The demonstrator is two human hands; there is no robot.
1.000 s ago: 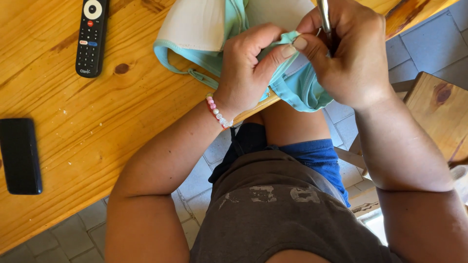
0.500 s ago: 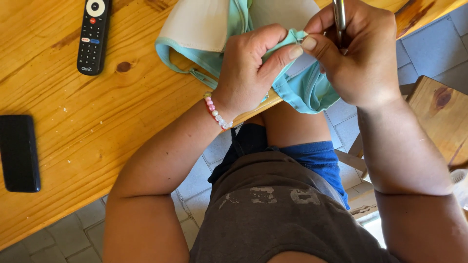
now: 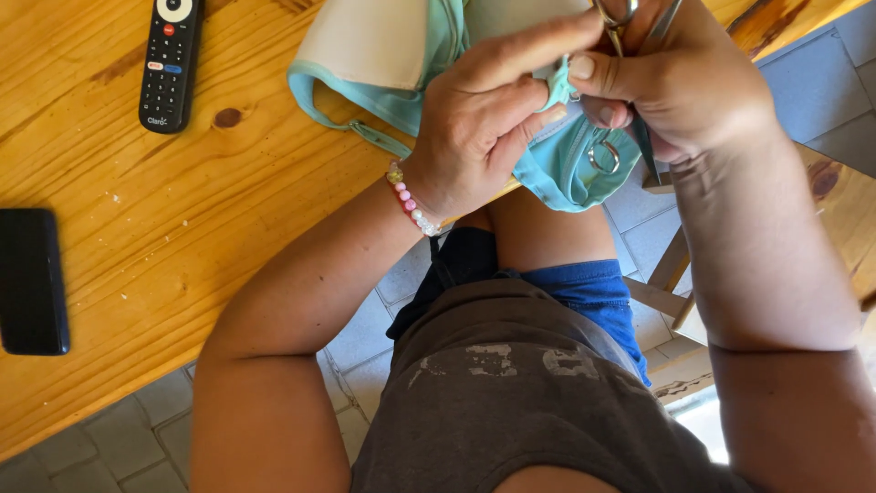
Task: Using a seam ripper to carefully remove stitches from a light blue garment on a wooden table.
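Observation:
A turquoise garment (image 3: 401,91) with cream padded cups lies on the wooden table (image 3: 137,228) and hangs over its near edge. My left hand (image 3: 484,119), with a pink and white bead bracelet (image 3: 411,201) on the wrist, grips a fold of the turquoise fabric, index finger stretched toward my right hand. My right hand (image 3: 675,91) holds small metal scissors (image 3: 616,14) and pinches the same fold with the thumb. A metal ring (image 3: 602,157) shows against the fabric below my fingers. The scissors' tips are hidden.
A black remote control (image 3: 169,59) lies at the table's far left. A black phone (image 3: 32,278) rests face down near the left edge. Grey floor tiles (image 3: 119,447) lie below, and a wooden chair or stool (image 3: 844,192) stands at the right.
My left index finger has stretched out over the fabric toward my right hand. The right hand with the scissors has shifted slightly up and right.

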